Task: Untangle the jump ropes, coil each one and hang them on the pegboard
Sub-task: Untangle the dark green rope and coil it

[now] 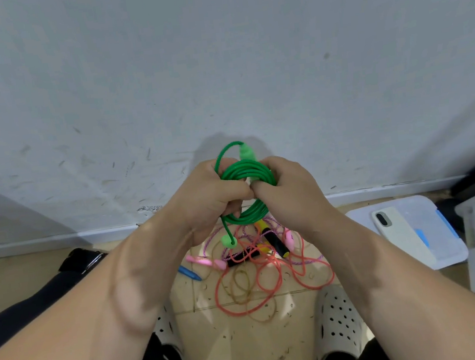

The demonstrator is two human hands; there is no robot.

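Both hands were up in front of the pale wall (216, 62), meeting knuckle to knuckle around the green jump rope (244, 170). The left hand (208, 197) gripped the coil from its side with the fingers curled through the loops. The right hand (287, 191) clutched the other side, fingers wrapped over the strands. The rope sat in several tight loops between them, and one wider loop arched above the left hand to a pale green handle (247, 152) that stuck out over the top. The second green handle (228, 240) dangled on a short tail below the left hand.

Underneath, on the tiled floor (251, 351), the other ropes lay in a loose tangle (257, 255) — an orange rope (273, 286) sprawled in wide loops nearest the person, with a purple-and-white braided rope (206, 242) threaded through it. Pink handles (203, 261) lay at its left edge and a black handle with yellow trim (277, 245) in the middle. A small blue piece (190, 273) lay just beside the pink handles.

To the right, a phone (391, 223) rested on a white plastic lid (448, 252). White perforated shoes (337, 320) stood either side of the tangle's near edge.
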